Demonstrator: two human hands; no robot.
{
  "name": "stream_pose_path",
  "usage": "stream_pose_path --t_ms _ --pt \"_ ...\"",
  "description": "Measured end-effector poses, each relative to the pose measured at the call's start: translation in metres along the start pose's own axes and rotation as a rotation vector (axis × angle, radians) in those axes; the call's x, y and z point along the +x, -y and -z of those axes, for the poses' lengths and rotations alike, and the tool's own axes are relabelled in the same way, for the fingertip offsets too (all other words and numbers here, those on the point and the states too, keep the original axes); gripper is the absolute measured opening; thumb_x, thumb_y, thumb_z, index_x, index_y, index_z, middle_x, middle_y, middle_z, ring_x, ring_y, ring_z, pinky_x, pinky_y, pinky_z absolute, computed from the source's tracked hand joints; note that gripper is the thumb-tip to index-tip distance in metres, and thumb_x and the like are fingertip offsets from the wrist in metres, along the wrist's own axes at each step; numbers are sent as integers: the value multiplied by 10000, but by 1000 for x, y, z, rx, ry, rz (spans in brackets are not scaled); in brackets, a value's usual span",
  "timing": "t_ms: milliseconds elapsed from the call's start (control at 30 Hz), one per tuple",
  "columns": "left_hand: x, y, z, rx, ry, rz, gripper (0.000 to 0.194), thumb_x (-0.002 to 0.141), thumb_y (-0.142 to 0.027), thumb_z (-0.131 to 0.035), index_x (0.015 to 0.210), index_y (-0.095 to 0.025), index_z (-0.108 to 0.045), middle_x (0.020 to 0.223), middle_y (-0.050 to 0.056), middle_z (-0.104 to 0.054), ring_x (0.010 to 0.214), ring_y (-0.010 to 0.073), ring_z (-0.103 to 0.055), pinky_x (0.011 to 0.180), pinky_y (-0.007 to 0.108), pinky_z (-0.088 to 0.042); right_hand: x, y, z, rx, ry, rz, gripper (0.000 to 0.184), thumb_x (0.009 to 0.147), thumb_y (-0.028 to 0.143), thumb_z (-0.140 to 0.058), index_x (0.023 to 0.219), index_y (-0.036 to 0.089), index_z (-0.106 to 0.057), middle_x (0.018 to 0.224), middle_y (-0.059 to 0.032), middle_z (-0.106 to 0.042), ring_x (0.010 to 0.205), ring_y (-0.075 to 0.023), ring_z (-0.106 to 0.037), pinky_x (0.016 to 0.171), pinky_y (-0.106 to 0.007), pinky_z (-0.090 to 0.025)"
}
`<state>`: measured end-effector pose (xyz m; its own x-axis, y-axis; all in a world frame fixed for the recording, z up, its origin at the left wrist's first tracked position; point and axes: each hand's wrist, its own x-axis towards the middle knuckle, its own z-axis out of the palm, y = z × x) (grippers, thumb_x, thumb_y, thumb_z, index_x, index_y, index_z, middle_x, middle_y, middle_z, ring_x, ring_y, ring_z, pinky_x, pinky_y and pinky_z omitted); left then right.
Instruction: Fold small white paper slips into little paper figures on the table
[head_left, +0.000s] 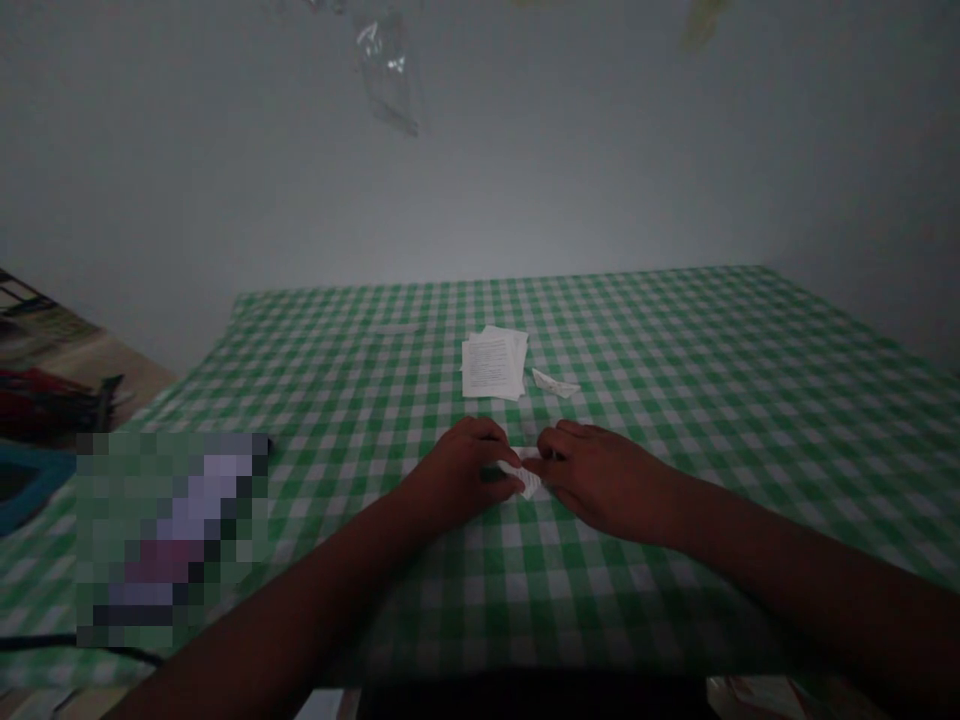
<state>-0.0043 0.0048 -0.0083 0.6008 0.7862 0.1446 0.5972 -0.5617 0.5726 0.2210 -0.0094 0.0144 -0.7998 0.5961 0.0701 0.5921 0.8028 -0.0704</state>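
1. A pale wall [480, 170] rises behind the surface [697, 400], which is covered by a green-and-white checked cloth [660, 600].
2. A clear plastic bag [386, 70] hangs into view at the top, well above the surface.
3. A blurred patch [172, 540] hides part of the cloth's left side, and a dark cable [45, 642] lies just below it.
4. A stack of printed papers [491, 365] lies just ahead of the hands, with a small paper scrap [555, 383] just to its right.
5. The left hand [461, 475] and right hand [607, 480] nearly meet, their grips pressed together, pinching a small folded white paper [527, 472] between them just above the cloth.
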Motion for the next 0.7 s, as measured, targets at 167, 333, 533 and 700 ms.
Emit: stream_pose_path --t_ms 167,333,533,700 --pt "0 2 -4 -16 -55 10 202 730 -289 -799 913 -245 -726 1013 25 -620 988 197 -562 930 373 -451 4 1 -9 104 -57 -14 259 968 262 -473 1081 172 -688 943 -83 -622 894 -223 -555 845 -396 -466" --pt "0 -1 -4 6 -81 16 196 733 -295 -794 911 -248 -724 1005 34 -622 966 208 -556 907 382 -451 7 -1 -13 254 -116 -55 232 960 325 -530 1032 175 -692 920 -65 -626 889 -200 -560 826 -355 -460" --pt "1 -1 -4 22 -85 16 189 734 -262 -781 911 -239 -719 986 32 -620 951 208 -561 901 382 -444 9 1 -12 296 -119 -113 251 894 359 -636 1073 192 -689 947 -66 -620 923 -212 -551 827 -358 -463" --pt "1 -3 -3 8 -75 39 201 730 -236 -779 918 -240 -710 1013 35 -617 989 216 -548 919 383 -443 9 3 -15 274 -118 -149 272 878 360 -651 1091 192 -678 975 -72 -612 945 -222 -539 821 -366 -466"
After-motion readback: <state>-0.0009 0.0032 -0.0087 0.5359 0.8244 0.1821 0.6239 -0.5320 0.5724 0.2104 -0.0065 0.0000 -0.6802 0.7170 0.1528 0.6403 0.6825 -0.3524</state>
